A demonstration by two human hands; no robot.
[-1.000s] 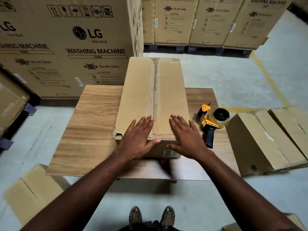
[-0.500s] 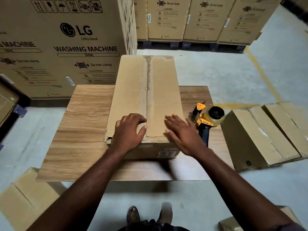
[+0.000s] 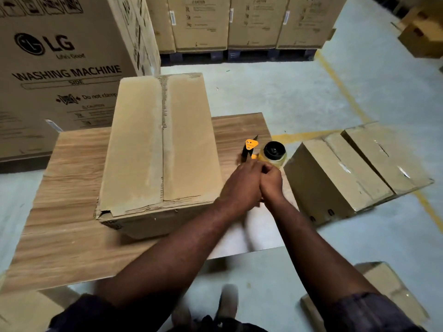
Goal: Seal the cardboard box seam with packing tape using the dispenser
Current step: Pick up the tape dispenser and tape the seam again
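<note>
A long brown cardboard box (image 3: pixel 134 144) lies on the wooden table (image 3: pixel 69 183), its top flaps closed along a middle seam (image 3: pixel 164 149). To its right on the table is the yellow and black tape dispenser (image 3: pixel 272 152) with its roll. Both hands are off the box and meet at the dispenser. My right hand (image 3: pixel 272 182) is curled where the handle lies and hides it. My left hand (image 3: pixel 239 188) presses against the right one, fingers reaching the dispenser's black front part; its grip is blurred.
Large washing machine cartons (image 3: pixel 60 68) stand behind the table on the left, and more cartons (image 3: pixel 239 22) on pallets at the back. Taped boxes (image 3: pixel 354 173) sit on the floor at the right, touching the table corner. More boxes (image 3: pixel 374 298) lie near my feet.
Both hands left the near end of the box top and moved right to the tape dispenser. The camera view swung to the right.
</note>
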